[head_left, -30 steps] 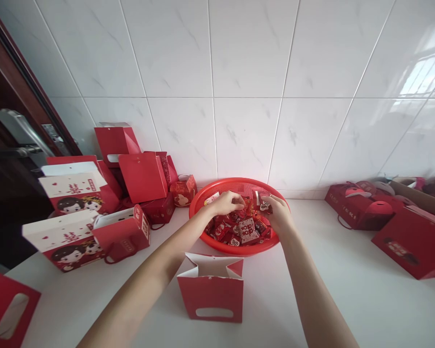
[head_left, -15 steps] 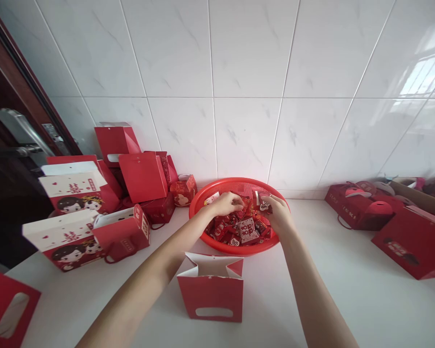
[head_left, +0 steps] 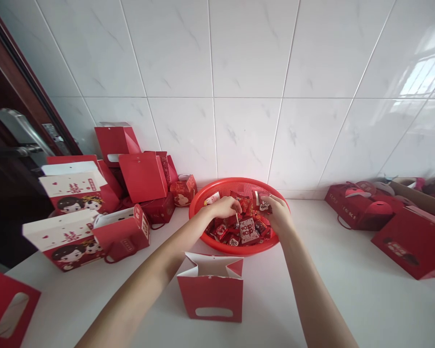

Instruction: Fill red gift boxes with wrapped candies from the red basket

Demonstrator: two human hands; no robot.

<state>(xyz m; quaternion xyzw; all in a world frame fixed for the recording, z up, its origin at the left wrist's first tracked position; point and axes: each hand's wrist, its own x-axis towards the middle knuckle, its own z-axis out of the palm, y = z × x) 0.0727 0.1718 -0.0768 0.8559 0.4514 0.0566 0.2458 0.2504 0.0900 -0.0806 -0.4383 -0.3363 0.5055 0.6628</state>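
Observation:
A red plastic basket (head_left: 241,250) holds many small red wrapped candies (head_left: 249,230). My left hand (head_left: 224,207) reaches into its middle with the fingers bent down and pressed together; a thin white bit shows just below the fingertips, too small to name. At the basket's right side, my right hand (head_left: 281,212) is closed on a red candy packet (head_left: 264,204) with white and dark print. In front of the basket, between my forearms, a red paper gift box (head_left: 212,295) stands upright with its top open and a handle slot in the near side.
On the left stand several red and white gift boxes (head_left: 143,176), some printed with cartoon figures. More red boxes (head_left: 413,241) stand on the right, beside a cardboard carton (head_left: 420,195). A tiled wall (head_left: 246,135) rises behind the white table (head_left: 275,309). A door handle (head_left: 25,130) is at far left.
My left hand has shifted slightly, its fingers now pointing lower into the candies, and a thin white bit has appeared beneath them. My right hand stays in place with its packet.

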